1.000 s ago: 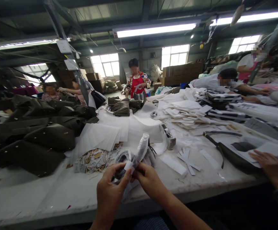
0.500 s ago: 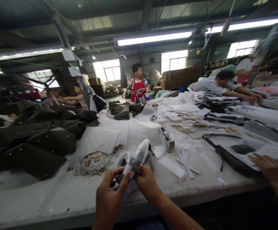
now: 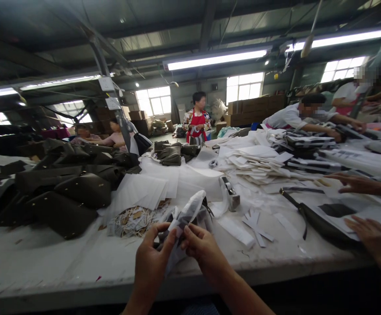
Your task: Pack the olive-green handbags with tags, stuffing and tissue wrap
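A dark strap-like piece wrapped in thin whitish paper (image 3: 193, 206) stands tilted up in front of me, a white band around its lower part. My left hand (image 3: 153, 256) is closed on its lower left side, thumb over the band. From the right, my right hand (image 3: 206, 251) pinches the wrapping's lower edge between thumb and fingers. The lower end of the piece is partly hidden by my hands. Behind it lies more crumpled translucent wrapping (image 3: 206, 218). A tape dispenser (image 3: 232, 197) stands just beyond, to the right.
Dark olive bags (image 3: 68, 205) are heaped at left. White sheets (image 3: 141, 190) lie beside a pile of stringed tags (image 3: 134, 218). White strips (image 3: 259, 227) lie right of centre. A co-worker's hands (image 3: 371, 234) rest by a dark bag (image 3: 328, 223). Other people work beyond the table.
My right fingers have shifted slightly on the wrapping; both hands keep hold. A co-worker's second hand has come in at the right. The view has turned a little left.
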Demonstrator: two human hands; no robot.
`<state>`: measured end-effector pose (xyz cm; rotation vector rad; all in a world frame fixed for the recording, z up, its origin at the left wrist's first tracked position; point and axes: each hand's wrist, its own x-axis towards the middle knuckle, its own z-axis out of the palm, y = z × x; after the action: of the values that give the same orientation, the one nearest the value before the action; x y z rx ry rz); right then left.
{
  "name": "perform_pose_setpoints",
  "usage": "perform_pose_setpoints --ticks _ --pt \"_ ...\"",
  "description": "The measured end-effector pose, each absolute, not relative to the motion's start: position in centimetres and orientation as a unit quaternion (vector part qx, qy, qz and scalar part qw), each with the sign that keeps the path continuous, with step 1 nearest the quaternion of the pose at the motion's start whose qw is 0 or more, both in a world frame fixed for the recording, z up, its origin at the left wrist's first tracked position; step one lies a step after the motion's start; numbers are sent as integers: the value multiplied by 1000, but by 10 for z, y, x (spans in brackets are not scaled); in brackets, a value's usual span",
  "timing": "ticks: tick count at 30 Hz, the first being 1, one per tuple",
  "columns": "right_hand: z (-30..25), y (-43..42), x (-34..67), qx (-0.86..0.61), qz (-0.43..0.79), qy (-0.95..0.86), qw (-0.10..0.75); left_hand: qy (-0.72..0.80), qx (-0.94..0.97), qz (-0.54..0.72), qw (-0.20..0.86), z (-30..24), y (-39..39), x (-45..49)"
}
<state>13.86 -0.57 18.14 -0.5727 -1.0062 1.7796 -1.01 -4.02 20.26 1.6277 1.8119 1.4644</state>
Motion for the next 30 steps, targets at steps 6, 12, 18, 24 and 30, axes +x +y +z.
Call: perform_pose_setpoints --ticks 6,12,18,24,30 --pt "183 -11 122 -229 747 -340 523 589 587 544 108 196 -37 -9" --pt "190 -5 117 -284 680 -430 521 587 520 568 251 205 -43 -8" --pt "194 -4 121 -291 674 -446 511 561 499 577 322 211 -37 -15" --pt "186 6 134 -302 665 -485 482 562 497 579 318 210 -38 -18" --pt "159 15 174 -370 576 -601 412 584 497 570 295 172 -46 -61"
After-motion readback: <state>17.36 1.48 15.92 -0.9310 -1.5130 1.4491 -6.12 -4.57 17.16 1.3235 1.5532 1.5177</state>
